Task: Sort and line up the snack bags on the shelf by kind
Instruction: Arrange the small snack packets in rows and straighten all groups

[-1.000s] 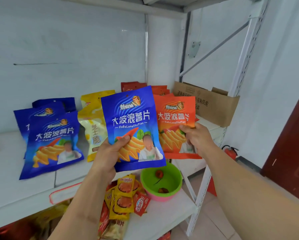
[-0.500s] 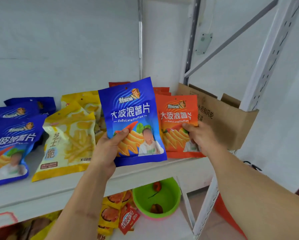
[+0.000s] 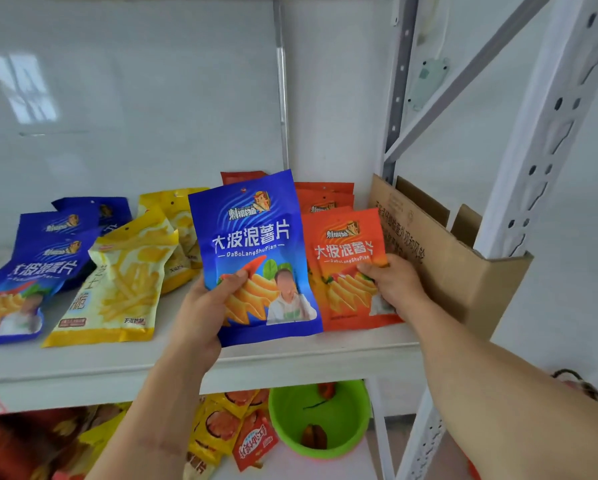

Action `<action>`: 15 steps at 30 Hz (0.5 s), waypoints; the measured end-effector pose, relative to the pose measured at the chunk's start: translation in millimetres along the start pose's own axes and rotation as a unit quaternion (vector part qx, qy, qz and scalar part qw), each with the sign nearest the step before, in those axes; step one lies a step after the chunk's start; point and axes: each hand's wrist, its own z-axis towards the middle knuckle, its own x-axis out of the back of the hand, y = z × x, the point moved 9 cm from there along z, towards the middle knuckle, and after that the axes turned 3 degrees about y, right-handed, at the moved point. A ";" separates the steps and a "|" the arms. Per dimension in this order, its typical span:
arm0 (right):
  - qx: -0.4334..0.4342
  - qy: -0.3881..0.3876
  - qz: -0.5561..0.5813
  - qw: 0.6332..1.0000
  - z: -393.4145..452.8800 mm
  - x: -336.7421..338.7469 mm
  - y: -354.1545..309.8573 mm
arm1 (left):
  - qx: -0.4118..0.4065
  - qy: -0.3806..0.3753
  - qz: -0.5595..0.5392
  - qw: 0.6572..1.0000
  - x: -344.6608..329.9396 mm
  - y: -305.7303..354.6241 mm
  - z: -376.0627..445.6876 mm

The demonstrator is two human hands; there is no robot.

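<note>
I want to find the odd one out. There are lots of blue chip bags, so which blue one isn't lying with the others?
The blue bag gripped by the left hand, mid-shelf beside the orange bags. The other blue bags lie stacked at the far left.

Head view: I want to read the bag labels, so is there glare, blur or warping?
Head view: blue bag print is sharp; the wall panel carries a window reflection; the shelf upright bows from the wide-angle lens; lower-left packets are blurred.
</note>
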 end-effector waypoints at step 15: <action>0.099 0.169 -0.225 0.954 -8.7 9.5 -11.5 | -0.014 0.057 0.030 0.998 13.6 -11.5 2.4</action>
